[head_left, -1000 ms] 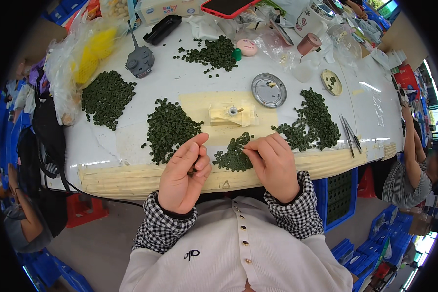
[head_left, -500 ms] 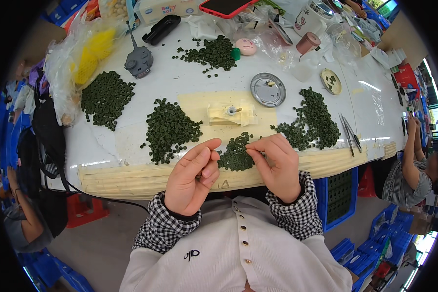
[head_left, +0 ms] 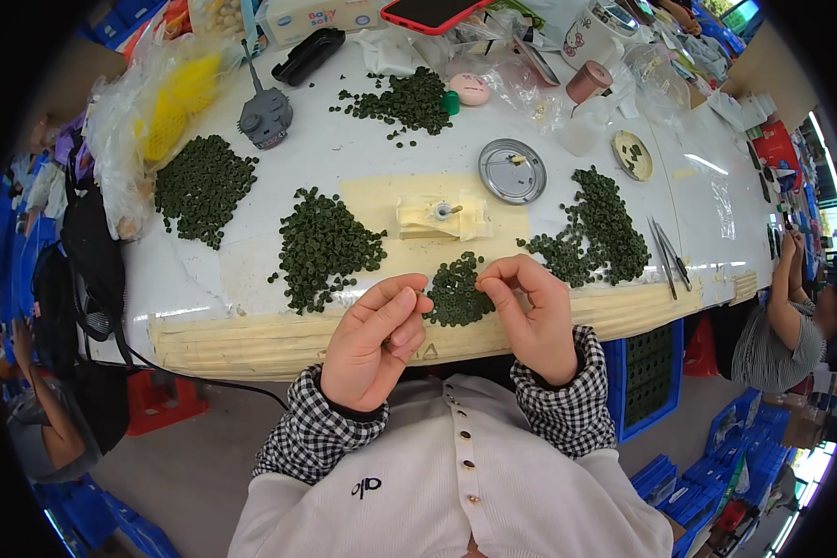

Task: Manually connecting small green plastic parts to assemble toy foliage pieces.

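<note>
The left hand (head_left: 370,339) and the right hand (head_left: 530,316) are facing each other over the near edge of the table (head_left: 242,279), each holding its thumb and forefinger close together, though whether either is pinching a piece cannot be told. Small dark green discs (head_left: 456,299) are lying in a loose heap between them, with a taped block (head_left: 446,221) standing just beyond. Dark lettering is showing on the white top (head_left: 418,446), coloured print is marking a white package (head_left: 316,17) at far left, and marks too small to read are showing on a pink rounded object (head_left: 471,89).
</note>
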A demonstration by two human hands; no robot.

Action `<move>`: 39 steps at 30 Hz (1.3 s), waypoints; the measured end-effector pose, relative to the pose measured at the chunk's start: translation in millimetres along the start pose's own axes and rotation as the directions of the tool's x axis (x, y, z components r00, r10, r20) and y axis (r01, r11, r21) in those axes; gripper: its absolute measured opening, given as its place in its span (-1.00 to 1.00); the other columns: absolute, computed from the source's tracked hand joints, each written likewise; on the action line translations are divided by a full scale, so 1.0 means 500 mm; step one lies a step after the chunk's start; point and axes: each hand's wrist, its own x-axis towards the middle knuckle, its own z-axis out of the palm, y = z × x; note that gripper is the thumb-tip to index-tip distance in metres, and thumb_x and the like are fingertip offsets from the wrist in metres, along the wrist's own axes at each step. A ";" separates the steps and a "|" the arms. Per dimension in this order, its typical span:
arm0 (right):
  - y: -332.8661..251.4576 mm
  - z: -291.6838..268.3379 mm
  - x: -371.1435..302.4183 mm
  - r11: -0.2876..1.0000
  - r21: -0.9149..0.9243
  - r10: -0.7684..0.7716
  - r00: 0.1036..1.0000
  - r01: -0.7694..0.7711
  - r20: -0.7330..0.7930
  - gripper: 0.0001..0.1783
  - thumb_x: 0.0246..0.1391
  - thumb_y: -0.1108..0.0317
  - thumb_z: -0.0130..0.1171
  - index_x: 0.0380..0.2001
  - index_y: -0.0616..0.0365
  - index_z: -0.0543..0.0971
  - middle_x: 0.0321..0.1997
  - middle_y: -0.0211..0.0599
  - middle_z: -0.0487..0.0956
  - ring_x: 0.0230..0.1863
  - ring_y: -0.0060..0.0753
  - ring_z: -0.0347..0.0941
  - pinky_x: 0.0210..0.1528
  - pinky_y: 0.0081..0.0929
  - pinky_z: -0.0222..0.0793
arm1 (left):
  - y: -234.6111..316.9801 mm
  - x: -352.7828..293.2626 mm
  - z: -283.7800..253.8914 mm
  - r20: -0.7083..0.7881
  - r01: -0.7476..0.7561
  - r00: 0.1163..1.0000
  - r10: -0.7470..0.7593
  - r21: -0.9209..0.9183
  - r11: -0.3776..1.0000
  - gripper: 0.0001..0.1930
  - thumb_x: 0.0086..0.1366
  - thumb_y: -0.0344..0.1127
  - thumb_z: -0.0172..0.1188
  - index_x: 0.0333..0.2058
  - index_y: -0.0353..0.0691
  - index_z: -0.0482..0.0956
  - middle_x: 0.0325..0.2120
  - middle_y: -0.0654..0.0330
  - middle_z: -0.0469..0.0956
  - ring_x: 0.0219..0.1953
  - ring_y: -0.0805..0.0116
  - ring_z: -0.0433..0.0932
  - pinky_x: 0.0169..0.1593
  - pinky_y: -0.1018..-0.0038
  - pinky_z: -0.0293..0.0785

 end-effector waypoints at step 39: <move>-0.055 0.026 -0.003 0.988 -0.038 -0.155 0.986 0.153 -0.065 -0.87 -0.17 0.64 0.18 -0.45 0.31 0.53 -0.47 -0.28 0.50 -0.49 -0.52 0.47 -0.45 -0.66 0.40 | -0.017 -0.003 0.024 -0.032 -0.068 0.996 0.088 0.401 0.914 -0.82 0.21 -0.43 0.10 -0.22 -0.35 0.51 -0.45 0.21 0.54 -0.63 0.74 0.18 -0.58 0.75 0.08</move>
